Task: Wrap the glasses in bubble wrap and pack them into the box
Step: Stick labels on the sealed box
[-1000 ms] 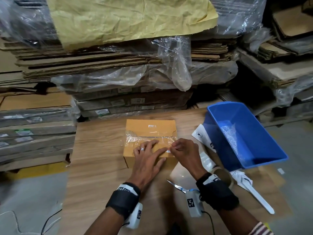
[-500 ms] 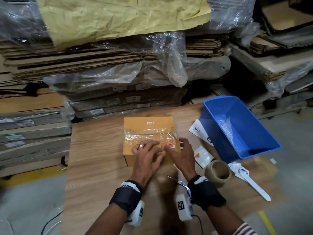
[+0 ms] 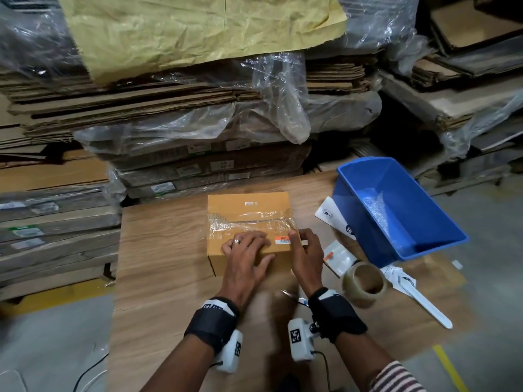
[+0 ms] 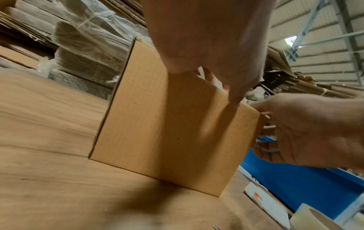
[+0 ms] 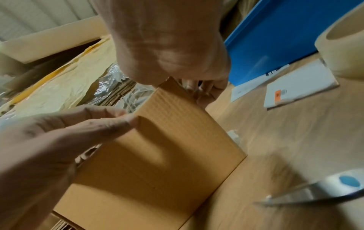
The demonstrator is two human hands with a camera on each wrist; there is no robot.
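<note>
Both hands now lie on the taped box (image 3: 249, 219); a second ago the right hand (image 3: 307, 254) was bunched at the tape's right end, and it has since spread and slid to the box's right edge. That suggests sealing is nearly done. The left hand (image 3: 246, 250) rests flat, fingers (image 3: 254, 238) straight, on the near part of the lid. Right fingers drape over the right top edge, thumb beside the orange label (image 3: 283, 240), gripping nothing. The box sits mid-counter (image 3: 158, 250), left of the blue bin (image 3: 418, 210). No glasses are visible, presumably inside.
</note>
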